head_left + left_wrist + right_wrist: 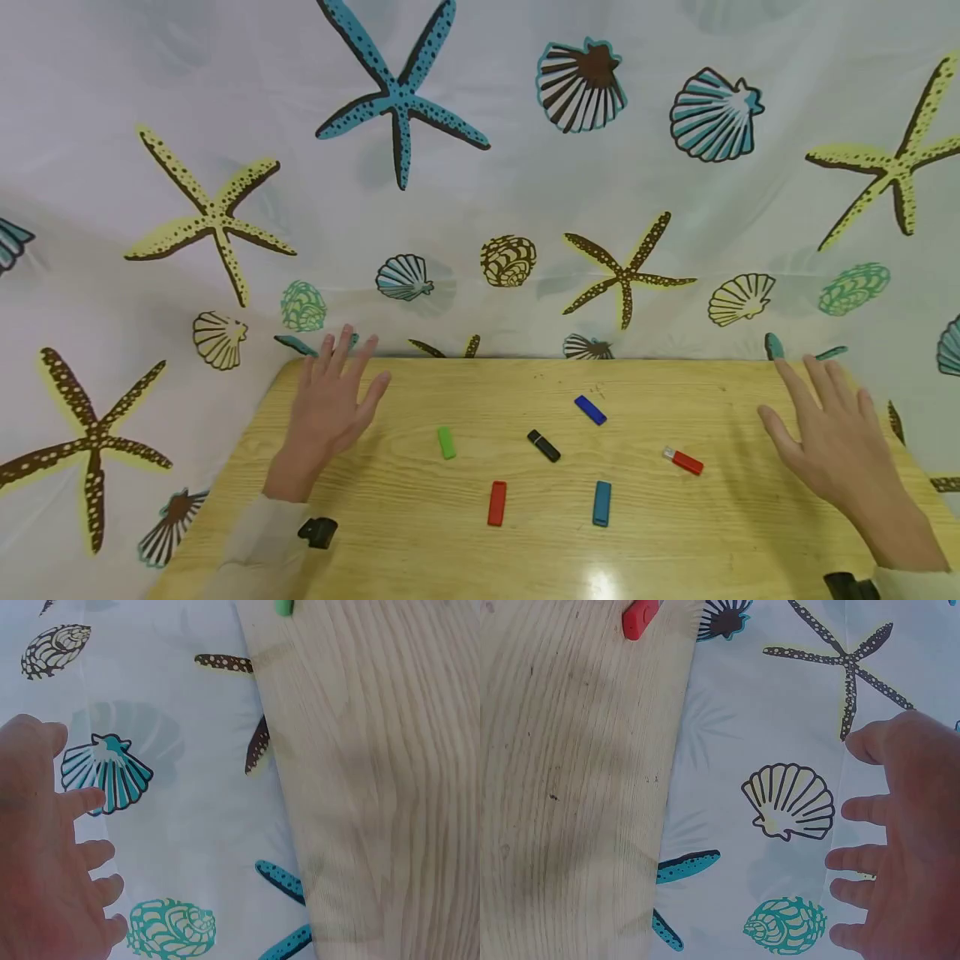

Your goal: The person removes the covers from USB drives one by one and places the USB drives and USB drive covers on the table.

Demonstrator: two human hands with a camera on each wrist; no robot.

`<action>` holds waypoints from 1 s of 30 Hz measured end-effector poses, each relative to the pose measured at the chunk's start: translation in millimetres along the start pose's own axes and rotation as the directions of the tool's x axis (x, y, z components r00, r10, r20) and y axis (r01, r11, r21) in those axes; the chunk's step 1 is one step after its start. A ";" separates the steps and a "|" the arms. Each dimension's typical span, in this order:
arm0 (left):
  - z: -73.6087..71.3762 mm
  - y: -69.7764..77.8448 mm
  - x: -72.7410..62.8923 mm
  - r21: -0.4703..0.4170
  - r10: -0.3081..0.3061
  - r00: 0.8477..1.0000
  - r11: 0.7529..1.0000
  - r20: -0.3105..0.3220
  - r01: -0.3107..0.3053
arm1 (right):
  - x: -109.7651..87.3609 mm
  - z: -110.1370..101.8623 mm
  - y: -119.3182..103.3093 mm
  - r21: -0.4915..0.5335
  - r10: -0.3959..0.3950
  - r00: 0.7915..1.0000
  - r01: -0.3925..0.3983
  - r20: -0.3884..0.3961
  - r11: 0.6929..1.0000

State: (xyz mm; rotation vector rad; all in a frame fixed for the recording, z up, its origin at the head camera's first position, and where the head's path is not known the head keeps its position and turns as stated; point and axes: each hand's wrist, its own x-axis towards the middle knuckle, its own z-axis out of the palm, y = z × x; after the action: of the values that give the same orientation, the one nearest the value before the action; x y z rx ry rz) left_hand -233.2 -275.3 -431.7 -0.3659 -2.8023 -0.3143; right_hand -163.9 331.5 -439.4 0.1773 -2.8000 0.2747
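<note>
My left hand [330, 408] is held over the left side of the wooden table, fingers spread and holding nothing. On the right, my right hand [836, 442] hovers likewise with its fingers apart. Between them lie several small sticks: a red USB flash drive [686, 462] with its metal plug showing, nearest my right hand, and a black one [543, 446] in the middle. A bright green stick [447, 442] is nearest my left hand. Dark blue [591, 410], teal [602, 503] and plain red [497, 503] sticks lie around the black one.
The wooden table [420, 558] ends at a straight far edge. Behind it and along both sides hangs a white cloth [480, 192] printed with starfish and shells. Each wrist wears a small black camera mount, seen at the left sleeve [318, 532].
</note>
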 end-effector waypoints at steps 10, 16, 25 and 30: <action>21.4 35.9 -8.3 -0.136 0.014 0.997 0.990 -0.070 -0.024 | -10.5 10.4 -10.5 0.216 -0.040 0.992 0.067 -0.123 0.974; 35.8 61.6 -13.9 -0.244 0.031 0.992 0.968 -0.119 -0.059 | -13.6 15.7 -18.7 0.326 -0.001 0.994 0.037 -0.111 0.945; 49.3 105.7 -18.8 -0.445 0.020 0.986 0.891 -0.166 -0.093 | -16.7 37.1 -30.5 0.456 0.024 0.997 0.009 -0.067 0.890; 58.7 136.3 -18.6 -0.558 0.035 0.982 0.819 -0.187 -0.135 | -23.5 53.5 -34.7 0.515 0.054 0.998 -0.039 -0.015 0.856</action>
State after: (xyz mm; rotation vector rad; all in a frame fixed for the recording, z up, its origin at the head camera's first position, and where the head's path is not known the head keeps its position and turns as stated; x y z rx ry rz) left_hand -193.2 -135.9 -468.4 -0.5602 -2.4587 -1.1178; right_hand -152.8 288.7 -490.9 0.2232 -2.6367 1.0324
